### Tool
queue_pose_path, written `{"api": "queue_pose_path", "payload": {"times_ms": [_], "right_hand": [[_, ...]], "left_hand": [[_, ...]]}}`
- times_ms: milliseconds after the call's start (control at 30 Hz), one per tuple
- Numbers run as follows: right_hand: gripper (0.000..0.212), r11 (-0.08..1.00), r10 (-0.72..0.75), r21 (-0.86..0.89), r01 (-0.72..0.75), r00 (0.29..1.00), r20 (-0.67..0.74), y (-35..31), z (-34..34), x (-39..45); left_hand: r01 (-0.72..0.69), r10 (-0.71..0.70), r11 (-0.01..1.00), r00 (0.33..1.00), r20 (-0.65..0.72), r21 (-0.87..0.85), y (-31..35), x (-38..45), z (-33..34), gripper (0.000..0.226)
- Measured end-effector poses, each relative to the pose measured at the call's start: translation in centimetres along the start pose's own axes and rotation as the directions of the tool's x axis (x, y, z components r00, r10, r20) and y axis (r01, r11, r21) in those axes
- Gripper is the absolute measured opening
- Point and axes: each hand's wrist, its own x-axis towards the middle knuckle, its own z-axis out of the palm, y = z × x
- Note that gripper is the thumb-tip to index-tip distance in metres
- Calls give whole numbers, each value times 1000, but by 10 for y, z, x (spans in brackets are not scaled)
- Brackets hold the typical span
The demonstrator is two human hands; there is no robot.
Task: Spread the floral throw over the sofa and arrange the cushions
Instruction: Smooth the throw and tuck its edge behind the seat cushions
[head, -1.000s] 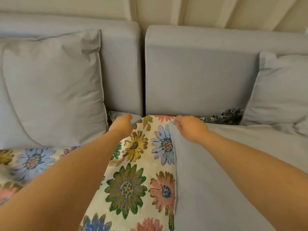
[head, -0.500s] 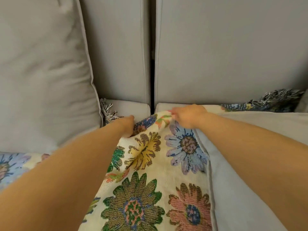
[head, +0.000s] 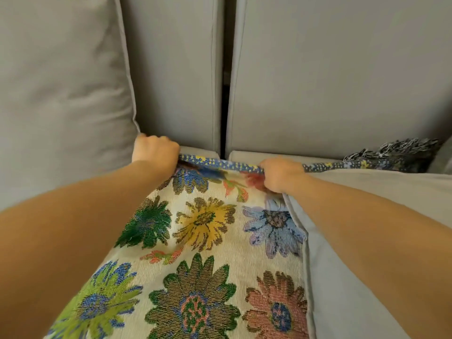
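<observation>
We grip the far edge of the throw (head: 205, 241) with both hands at the back of the sofa (head: 330, 81) seat, where the seat meets the upright back cushions. Our left hand (head: 154, 149) is a closed fist, fingers curled together on the throw's edge just beside the lower corner of the loose grey cushion (head: 58, 89) leaning against the sofa back. Our right hand (head: 281, 174) is also clenched on that edge, just past the dark gap between the two back cushions. Between the fists the edge is pulled taut and rolled over, showing its blue woven underside. The throw lies cream and flowered over the seat toward us. A second grey cushion (head: 367, 253) lies on the throw under our right forearm. Past it, the throw's dark fringe (head: 396, 150) bunches against the sofa back.
</observation>
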Motion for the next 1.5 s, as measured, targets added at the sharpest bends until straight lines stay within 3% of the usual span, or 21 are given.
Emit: {"api": "queue_pose_path", "payload": {"times_ms": [33,100,133,200,267,333,467,567,667,800,967,1033,1100,1167,1233,1300,1400,1500], "right_hand": [[24,997,55,66,-44,983,-173,2,-6,1],[28,956,217,272,-105,881,-421,8,-23,10],[33,929,268,352,-116,865,-424,12,-30,16],[40,918,227,378,-118,939,-257,20,-36,22],[35,934,144,336,-123,989,-37,27,-22,20],[32,944,147,300,-137,989,-13,37,-6,16],[33,938,251,281,-202,957,-148,56,-8,22],[33,960,243,163,-227,966,-85,66,-4,30],[42,986,151,68,-154,987,52,67,8,36],[46,998,58,-34,-54,988,144,64,10,38],[31,994,98,-58,-96,995,19,59,2,32],[29,991,132,31,-129,980,-151,59,-4,29],[33,982,166,137,-128,933,-320,62,-10,32],[39,971,186,214,-105,896,-402,66,-13,37],[45,964,154,257,-64,924,-351,69,-14,41],[57,957,79,291,-19,977,-196,71,-8,42],[72,955,-33,294,30,999,5,74,4,42],[75,947,-41,320,33,999,19,76,9,45]], "left_hand": [[35,-35,999,999,-2,-15,-3,4,-4,28],[203,-210,959,978,-14,-200,-12,22,-13,29],[295,-312,890,950,9,-348,-16,32,-16,30],[412,-417,711,900,130,-571,-14,46,-13,37],[418,-298,661,909,292,-624,7,40,5,57],[391,-183,691,909,376,-608,32,31,27,71],[187,-100,792,979,180,-581,56,34,36,56],[173,54,747,946,319,-641,55,49,35,36],[205,151,704,893,425,-680,49,55,32,48],[61,132,878,923,362,-475,47,66,34,64],[6,69,986,896,439,-166,31,70,32,56],[32,7,995,931,366,-99,21,70,19,53],[121,-97,983,981,169,-135,8,76,1,38],[194,-195,954,981,19,-227,1,88,-12,32],[220,-230,891,973,25,-398,7,89,-10,43],[263,-230,778,964,131,-570,26,80,9,66],[287,-251,669,956,155,-685,55,52,35,69],[70,-161,833,980,-119,-549,67,20,53,73]]}}
